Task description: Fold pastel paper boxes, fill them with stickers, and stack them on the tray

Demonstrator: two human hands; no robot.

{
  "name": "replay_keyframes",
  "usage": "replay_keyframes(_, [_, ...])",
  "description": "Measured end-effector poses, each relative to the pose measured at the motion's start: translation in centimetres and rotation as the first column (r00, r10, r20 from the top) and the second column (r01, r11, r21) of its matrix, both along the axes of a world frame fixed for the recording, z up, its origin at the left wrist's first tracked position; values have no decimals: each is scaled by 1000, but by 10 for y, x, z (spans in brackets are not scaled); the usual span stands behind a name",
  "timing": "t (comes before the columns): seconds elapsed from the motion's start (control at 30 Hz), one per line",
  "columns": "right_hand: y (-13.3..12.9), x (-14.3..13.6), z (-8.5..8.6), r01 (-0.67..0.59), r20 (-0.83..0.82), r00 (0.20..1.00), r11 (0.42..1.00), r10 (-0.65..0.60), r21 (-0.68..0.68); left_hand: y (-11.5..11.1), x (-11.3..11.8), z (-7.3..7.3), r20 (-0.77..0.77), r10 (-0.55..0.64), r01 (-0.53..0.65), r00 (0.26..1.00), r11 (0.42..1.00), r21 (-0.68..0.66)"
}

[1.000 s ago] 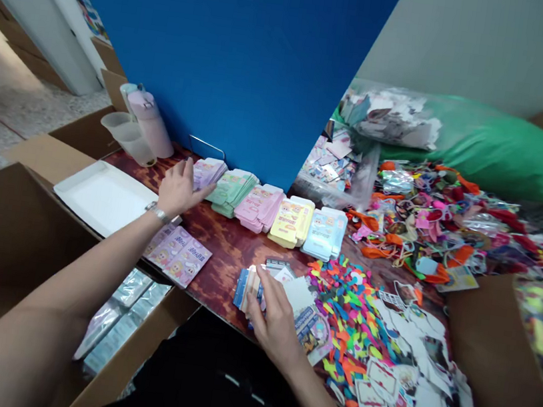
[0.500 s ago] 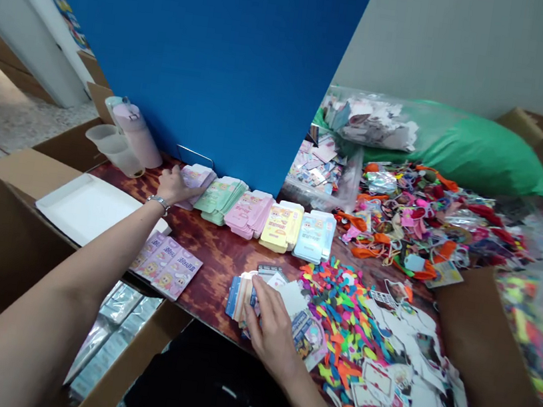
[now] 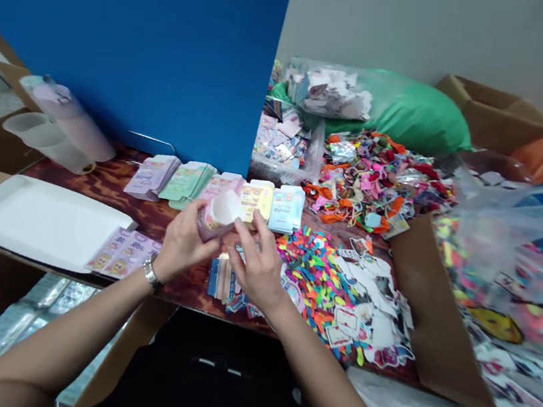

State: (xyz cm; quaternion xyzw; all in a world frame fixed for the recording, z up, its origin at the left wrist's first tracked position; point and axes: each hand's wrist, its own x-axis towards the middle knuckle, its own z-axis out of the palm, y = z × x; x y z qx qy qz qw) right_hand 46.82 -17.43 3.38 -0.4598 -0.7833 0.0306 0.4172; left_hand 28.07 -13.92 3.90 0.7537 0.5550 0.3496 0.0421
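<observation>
A small purple-pink carton (image 3: 209, 219) is gripped in my left hand (image 3: 183, 239), which wears a metal watch. The carton's open end shows a white inside and faces right. My right hand (image 3: 260, 271) has its fingers apart, with the fingertips at or very near the carton's open edge. Behind the hands stand stacks of flat cartons: purple (image 3: 151, 176), green (image 3: 187, 183), pink (image 3: 224, 183), yellow (image 3: 258, 196) and blue (image 3: 285, 209). Below the hands lies a stack of small cards (image 3: 221, 279), partly covered by the right hand.
Filled purple boxes (image 3: 125, 254) lie beside a white tray (image 3: 47, 219). Colourful small balloon-like pieces (image 3: 316, 264) and white stickers (image 3: 369, 298) spread to the right, beside a cardboard flap (image 3: 420, 298). A pink bottle (image 3: 80, 126) and plastic cups (image 3: 48, 138) stand back left, before a blue panel (image 3: 172, 48).
My left hand has come back from the purple stack with a carton, now opened up. My right hand has lifted off the small cards to the carton. The view has turned right.
</observation>
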Motion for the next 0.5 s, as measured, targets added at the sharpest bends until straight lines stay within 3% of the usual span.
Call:
replay_keyframes(0.1, [-7,9,4,-35,-56,998,995,30,-90,-19,21,-3,0,-156,156,988,987,27])
replay_keyframes(0.23, [-23,19,9,-161,-338,938,961,78,-225,-27,31,-1,-54,-344,344,938,939,-7])
replay_keyframes(0.37, [-26,21,11,-147,-633,764,921,-126,-361,-29,37,-3,-132,-348,352,928,936,7])
replay_keyframes(0.5, [-17,23,11,-292,-739,637,819,-218,-494,-33,42,-6,-192,-326,328,926,944,-22])
